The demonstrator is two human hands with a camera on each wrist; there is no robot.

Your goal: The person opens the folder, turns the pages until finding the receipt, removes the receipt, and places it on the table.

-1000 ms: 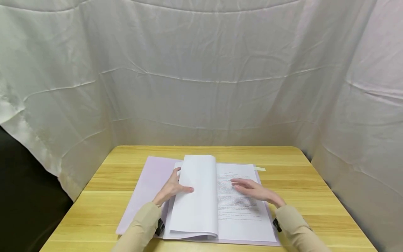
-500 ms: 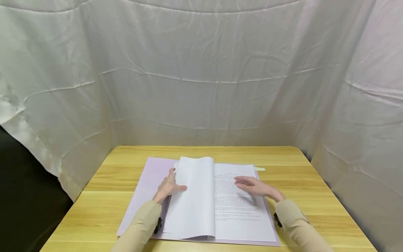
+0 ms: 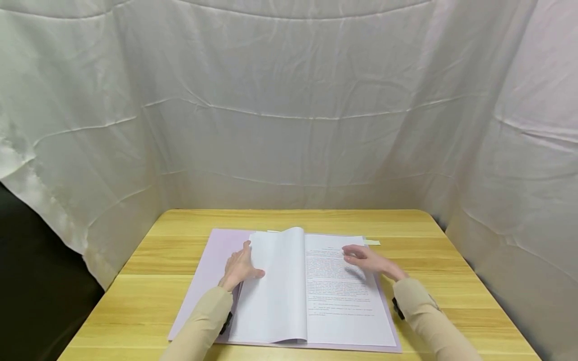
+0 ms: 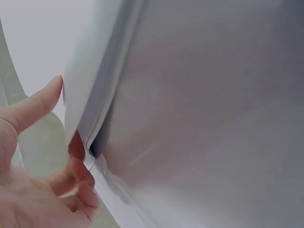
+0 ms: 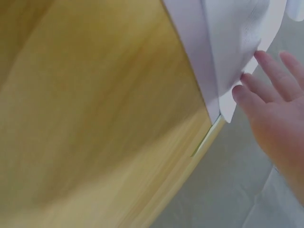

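Note:
An open lilac folder [image 3: 221,250] lies on the table with white sheets inside. My left hand [image 3: 239,268] holds the left edge of the turned-over sheets [image 3: 277,296], thumb on top. In the left wrist view the thumb [image 4: 45,104] lies against one face of the paper, and the other fingers bend behind its edge. The turned sheets bulge near the middle of the folder. Over the upper right of the printed page [image 3: 338,296] hovers my right hand [image 3: 368,261], fingers slightly bent and nothing in them.
A pale tab [image 3: 372,242] sticks out past the folder's upper right edge. The wooden table [image 3: 444,281] extends around the folder. Light grey cloth [image 3: 289,140] hangs behind and on both sides, with something black [image 3: 36,281] at the lower left.
The left hand has shifted a little left, and the turned sheets have come down flatter over the left side. My right hand has drifted slightly right and away from me.

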